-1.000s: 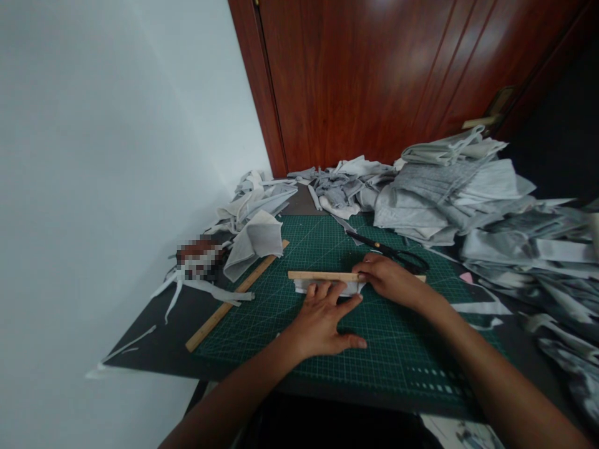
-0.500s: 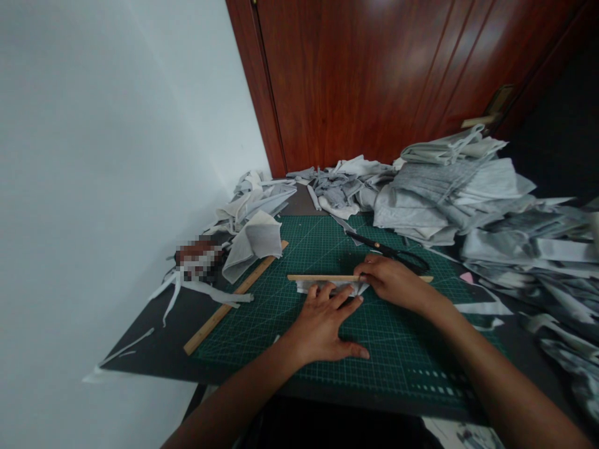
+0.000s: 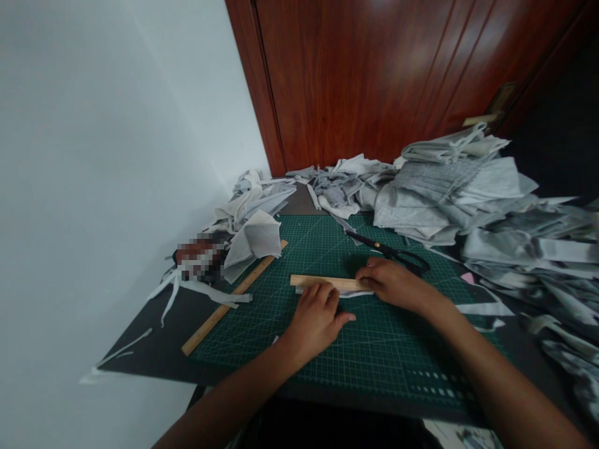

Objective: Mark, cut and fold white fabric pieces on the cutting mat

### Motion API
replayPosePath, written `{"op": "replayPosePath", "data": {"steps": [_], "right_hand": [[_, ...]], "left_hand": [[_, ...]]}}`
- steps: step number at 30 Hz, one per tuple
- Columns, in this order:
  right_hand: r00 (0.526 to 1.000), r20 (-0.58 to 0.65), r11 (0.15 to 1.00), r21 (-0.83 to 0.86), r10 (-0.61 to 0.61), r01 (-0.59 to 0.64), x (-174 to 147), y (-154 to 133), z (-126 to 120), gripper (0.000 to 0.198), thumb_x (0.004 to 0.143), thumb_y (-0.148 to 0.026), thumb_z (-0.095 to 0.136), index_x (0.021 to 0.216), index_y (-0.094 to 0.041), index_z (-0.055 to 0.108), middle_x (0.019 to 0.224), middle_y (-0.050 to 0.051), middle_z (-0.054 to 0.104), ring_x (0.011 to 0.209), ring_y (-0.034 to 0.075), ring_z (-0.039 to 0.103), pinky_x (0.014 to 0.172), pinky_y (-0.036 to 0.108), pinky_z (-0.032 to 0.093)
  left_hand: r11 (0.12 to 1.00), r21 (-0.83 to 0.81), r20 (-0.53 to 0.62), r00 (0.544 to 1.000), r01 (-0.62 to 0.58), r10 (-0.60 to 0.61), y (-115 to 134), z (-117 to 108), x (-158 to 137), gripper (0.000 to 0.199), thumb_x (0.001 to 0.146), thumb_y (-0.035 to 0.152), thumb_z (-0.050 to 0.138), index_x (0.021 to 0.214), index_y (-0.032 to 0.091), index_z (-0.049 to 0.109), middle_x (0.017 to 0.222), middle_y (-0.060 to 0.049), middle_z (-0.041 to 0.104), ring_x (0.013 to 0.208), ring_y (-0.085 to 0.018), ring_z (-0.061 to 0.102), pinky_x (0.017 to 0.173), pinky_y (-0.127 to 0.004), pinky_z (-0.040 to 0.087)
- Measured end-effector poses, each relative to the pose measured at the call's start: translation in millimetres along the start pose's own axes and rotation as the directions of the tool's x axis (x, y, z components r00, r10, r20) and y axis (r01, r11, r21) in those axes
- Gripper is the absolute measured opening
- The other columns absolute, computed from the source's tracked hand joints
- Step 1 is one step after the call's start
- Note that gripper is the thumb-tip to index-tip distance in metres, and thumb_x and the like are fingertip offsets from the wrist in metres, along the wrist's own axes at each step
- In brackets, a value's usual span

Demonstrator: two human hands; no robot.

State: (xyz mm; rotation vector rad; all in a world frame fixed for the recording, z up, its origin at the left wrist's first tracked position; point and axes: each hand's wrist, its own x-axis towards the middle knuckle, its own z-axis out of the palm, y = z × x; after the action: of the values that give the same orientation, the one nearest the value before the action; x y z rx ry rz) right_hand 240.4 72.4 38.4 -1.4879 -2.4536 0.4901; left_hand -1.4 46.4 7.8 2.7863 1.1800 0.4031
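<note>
A short length of wooden ruler (image 3: 306,280) shows between my hands, lying over a folded grey fabric strip (image 3: 349,294) on the green cutting mat (image 3: 365,349). With bent fingers close together, my left hand (image 3: 316,321) bears down on the fabric along the ruler's near edge; its thumb sticks out to the right. My right hand (image 3: 390,284) pinches the ruler and the right end of the fabric, covering that part. Black-handled scissors (image 3: 378,246) lie just beyond my right hand.
A second wooden ruler (image 3: 234,299) lies slanted on the mat's left edge. Grey and white fabric scraps (image 3: 255,240) are heaped at the left. Large fabric piles (image 3: 435,193) cover the back and right. A wooden door (image 3: 365,81) and white wall (image 3: 116,156) border the table.
The ruler now lies flatter, with more of its face showing. My left fingers have drawn together and bent from a spread position. The fabric is tucked closer along the ruler.
</note>
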Motion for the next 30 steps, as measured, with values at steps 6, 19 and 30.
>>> {"op": "replayPosePath", "data": {"steps": [6, 19, 30], "right_hand": [[0.998, 0.01, 0.993, -0.097, -0.066, 0.067, -1.7, -10.2, -4.2, 0.026, 0.096, -0.011, 0.053, 0.083, -0.017, 0.074, 0.084, 0.005, 0.062, 0.081, 0.018, 0.061, 0.076, 0.029, 0.037], [0.997, 0.082, 0.998, 0.055, 0.012, -0.017, -2.6, -13.2, 4.9, 0.012, 0.086, -0.02, 0.066, 0.097, -0.021, 0.072, 0.089, 0.004, 0.068, 0.081, 0.019, 0.063, 0.07, 0.027, 0.037], [0.994, 0.104, 0.993, 0.115, 0.019, -0.031, -8.3, -30.1, 7.5, 0.01, 0.081, -0.014, 0.066, 0.084, -0.023, 0.062, 0.074, -0.002, 0.063, 0.072, 0.016, 0.06, 0.062, 0.025, 0.031]], "left_hand": [[0.992, 0.111, 0.012, 0.998, -0.062, 0.061, 1.2, -1.9, 1.4, 0.034, 0.098, 0.045, 0.06, 0.106, 0.012, 0.067, 0.108, -0.011, 0.065, 0.106, -0.028, 0.059, 0.094, -0.045, 0.051], [0.972, 0.232, -0.047, 0.999, 0.036, -0.026, -7.0, 3.3, 3.3, 0.04, 0.098, 0.012, 0.05, 0.137, 0.014, 0.054, 0.126, -0.01, 0.061, 0.106, -0.026, 0.057, 0.086, -0.043, 0.052], [0.975, 0.219, -0.021, 0.998, -0.046, 0.052, -8.5, -15.1, 6.2, 0.013, 0.095, 0.014, 0.054, 0.103, 0.019, 0.064, 0.103, -0.005, 0.063, 0.102, -0.026, 0.053, 0.082, -0.045, 0.044]]}}
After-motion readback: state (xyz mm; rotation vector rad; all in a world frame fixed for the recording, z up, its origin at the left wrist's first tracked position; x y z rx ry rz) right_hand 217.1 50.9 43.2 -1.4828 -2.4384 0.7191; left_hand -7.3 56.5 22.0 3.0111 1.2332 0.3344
